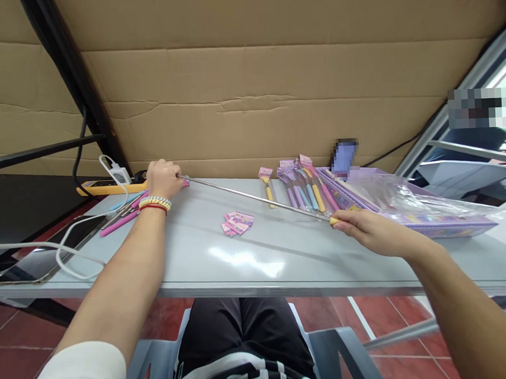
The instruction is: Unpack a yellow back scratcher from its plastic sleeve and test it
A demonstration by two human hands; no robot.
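Observation:
A long, thin telescopic rod [257,198], probably a back scratcher, is stretched between my two hands above the table, slanting down to the right. My left hand [164,179] is closed around its far end, hiding what is there. The yellow handle end [334,220] is gripped by my right hand [366,229], which covers most of it. Below the rod lie several small pink cards [238,223]. Behind it, a yellow-handled scratcher with a pink card [268,190] rests beside a row of colourful carded scratchers [305,187]. Loose pink and blue scratchers [119,222] lie near my left forearm.
A purple box [451,225] with clear plastic wrap stands at the right, a phone [344,158] propped behind it. On the left are a yellow power strip [106,188], a white cable [78,268] and another phone [28,266]. Cardboard [248,72] walls the back. A person [471,141] sits far right.

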